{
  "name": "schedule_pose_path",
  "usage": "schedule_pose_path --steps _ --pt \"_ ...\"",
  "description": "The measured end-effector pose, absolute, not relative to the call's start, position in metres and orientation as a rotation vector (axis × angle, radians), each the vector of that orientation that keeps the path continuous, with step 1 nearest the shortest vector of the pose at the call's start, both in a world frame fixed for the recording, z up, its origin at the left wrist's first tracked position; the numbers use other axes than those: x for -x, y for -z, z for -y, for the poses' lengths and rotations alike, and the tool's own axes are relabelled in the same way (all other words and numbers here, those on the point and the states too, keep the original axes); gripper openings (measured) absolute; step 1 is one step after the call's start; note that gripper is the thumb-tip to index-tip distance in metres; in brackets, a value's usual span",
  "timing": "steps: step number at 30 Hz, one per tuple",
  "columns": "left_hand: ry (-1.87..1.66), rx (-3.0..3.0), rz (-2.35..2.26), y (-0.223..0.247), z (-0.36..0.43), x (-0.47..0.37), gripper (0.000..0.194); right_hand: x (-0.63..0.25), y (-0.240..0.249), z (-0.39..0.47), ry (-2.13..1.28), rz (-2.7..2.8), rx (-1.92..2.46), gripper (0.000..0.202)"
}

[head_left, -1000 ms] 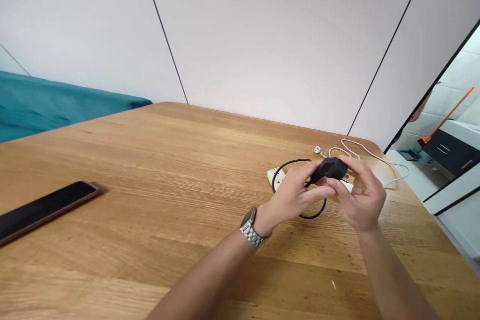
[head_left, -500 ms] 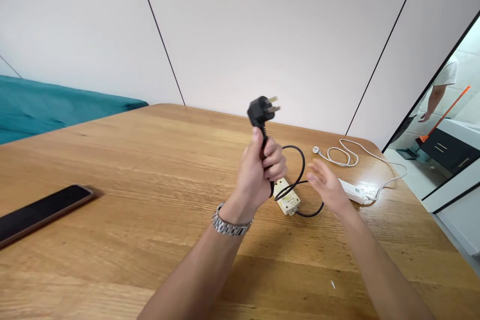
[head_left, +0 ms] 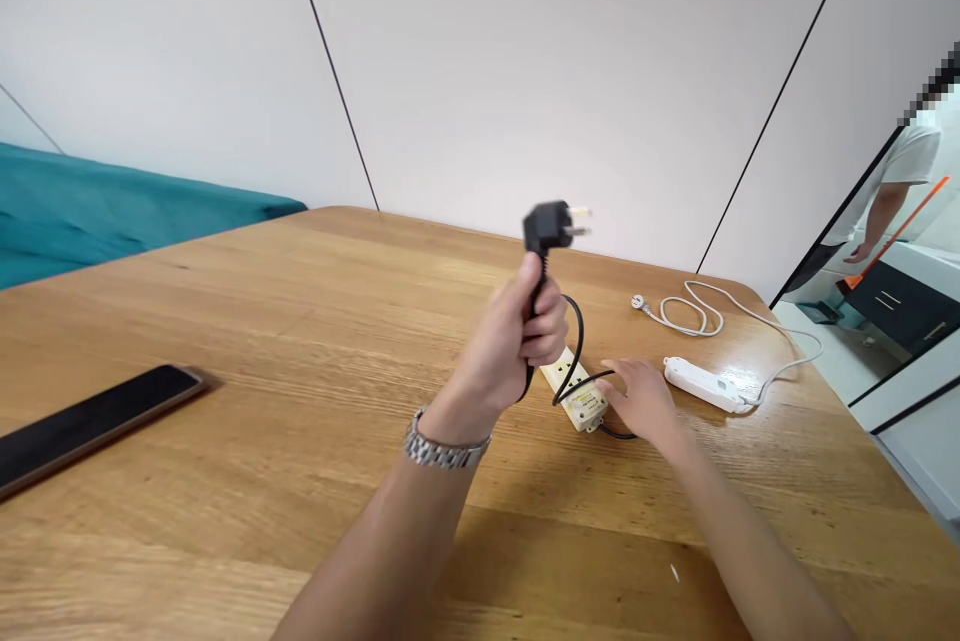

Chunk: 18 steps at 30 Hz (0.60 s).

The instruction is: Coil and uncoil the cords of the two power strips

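My left hand (head_left: 517, 341) is closed round the black cord (head_left: 575, 321) just below its black plug (head_left: 549, 226), which is held up with its metal prongs pointing right. On the table beneath lies a cream power strip (head_left: 585, 405), partly behind my left hand, with a loop of the same cord across it. My right hand (head_left: 641, 401) is low beside the strip's right side, at the cord loop. Its thumb and fingers are apart, with the cord passing toward the gap between them. The fingertips' contact with the cord is hard to make out.
A white power strip (head_left: 705, 384) with a coiled white cord (head_left: 709, 321) and white plug (head_left: 637, 302) lies at the right. A dark phone (head_left: 90, 426) rests at the left on the wooden table (head_left: 300, 351). A person (head_left: 892, 201) stands beyond the doorway.
My left hand and the plug have shifted slightly right, and the plug has turned. My right hand has come down and left to the cord beside the cream strip, uncovering more of the white strip.
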<state>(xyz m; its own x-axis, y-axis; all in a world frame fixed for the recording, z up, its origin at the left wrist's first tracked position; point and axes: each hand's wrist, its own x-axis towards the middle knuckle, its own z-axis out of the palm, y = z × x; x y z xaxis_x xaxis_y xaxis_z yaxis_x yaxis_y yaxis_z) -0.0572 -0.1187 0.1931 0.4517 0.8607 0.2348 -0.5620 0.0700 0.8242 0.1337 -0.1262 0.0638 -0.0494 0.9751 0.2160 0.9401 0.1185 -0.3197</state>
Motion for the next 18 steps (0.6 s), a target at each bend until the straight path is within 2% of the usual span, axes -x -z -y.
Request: schedule_pose_path --steps 6,13,18 --pt "-0.984 -1.272 -0.548 -0.163 0.096 0.038 0.053 -0.186 -0.067 0.109 -0.216 1.742 1.929 0.035" --pt "-1.020 -1.316 -0.625 -0.163 0.094 0.038 0.057 -0.291 -0.070 0.124 -0.065 1.061 2.423 0.046" --pt "-1.029 -1.334 -0.654 -0.168 0.093 0.039 0.057 -0.296 -0.056 0.123 -0.041 1.105 2.448 0.052"
